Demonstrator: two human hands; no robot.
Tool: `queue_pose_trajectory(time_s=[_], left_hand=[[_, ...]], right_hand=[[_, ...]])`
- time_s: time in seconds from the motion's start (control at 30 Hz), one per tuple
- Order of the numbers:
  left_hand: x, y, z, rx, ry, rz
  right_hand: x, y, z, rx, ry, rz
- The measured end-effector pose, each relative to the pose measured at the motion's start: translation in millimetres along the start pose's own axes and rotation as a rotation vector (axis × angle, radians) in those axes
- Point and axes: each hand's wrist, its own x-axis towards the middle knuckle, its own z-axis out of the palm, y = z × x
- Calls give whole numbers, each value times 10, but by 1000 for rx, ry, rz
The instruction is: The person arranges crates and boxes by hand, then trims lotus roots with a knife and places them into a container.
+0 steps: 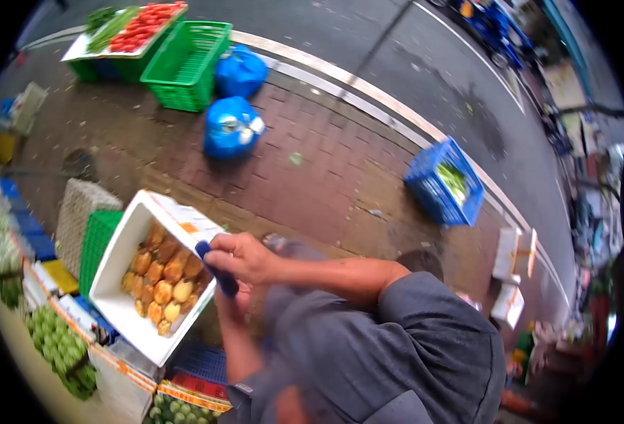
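Observation:
My right hand [245, 257] is closed around a dark blue, elongated, handle-like thing [220, 270], at the near side of a white foam box [129, 227]. The exact kind of this blue thing does not show. Just below it is my left hand [235, 300], blurred and partly hidden at the thing's lower end; its fingers cannot be made out. Inside the foam box lie several brownish-yellow, rounded pieces of produce [162, 291], some paler than others. The box is tilted in view, and both hands are outside it.
Beyond the box are a green crate [98, 244], a pale woven basket [78, 219] and two blue bags [234, 127]. A blue crate [425, 169] with greens stands by the kerb. Round green vegetables [56, 340] sit at lower left, tomatoes [146, 27] at the top.

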Motion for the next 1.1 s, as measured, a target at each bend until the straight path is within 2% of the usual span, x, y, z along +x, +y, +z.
queue_pose_trajectory(time_s=[0.03,0.1,0.13,0.2,0.33,0.43,0.47,0.57,0.63,0.7,0.77,0.8,0.87,0.9,0.93,1.03,1.07,1.1], left_hand=[[50,-47,-330,31,-132,-149],[113,-337,-415,171,-280,-244],[125,-470,-312,362,-194,-322],[196,-794,-291,523,-304,-350],[294,-1410,-72,748,-297,-245],[491,-1878,195,1028,-112,-238],[624,-2103,239,993,-126,-212],[927,-2555,612,1021,-11,-334],[1234,-3104,483,995,31,-366],[1513,-3702,476,887,58,-352],[1734,-3938,724,868,24,-458],[1876,-4042,701,956,56,-451],[1954,-4108,424,1092,226,-465],[2086,-4136,236,1120,351,-440],[2150,-4112,-23,1090,420,-470],[1979,-3954,-952,1137,656,-551],[1879,-3943,-1020,1187,758,-604],[1766,-3934,-1126,1203,805,-649]], right_hand=[[-153,313,-221,-254,181,-65],[-504,612,-528,-281,485,150],[-668,789,-661,-251,576,169],[-995,1126,-901,-183,737,197],[-1495,1287,-1303,-116,883,177],[-1764,1308,-1591,-82,920,242],[-1787,1249,-1646,17,933,226],[-1834,1335,-2020,196,988,152],[-1976,1717,-2421,127,1003,173],[-2133,2078,-3057,95,981,228],[-2284,2062,-3860,30,986,296],[-2426,2117,-4357,-44,967,336],[-2838,2555,-5255,-143,1003,571],[-2961,2535,-5739,-30,1153,559],[-3231,2853,-6321,-196,1175,644],[-4010,3680,-7997,-575,1345,535],[-3960,3241,-8278,-754,1299,612],[-4216,3447,-8737,-840,1233,698]])
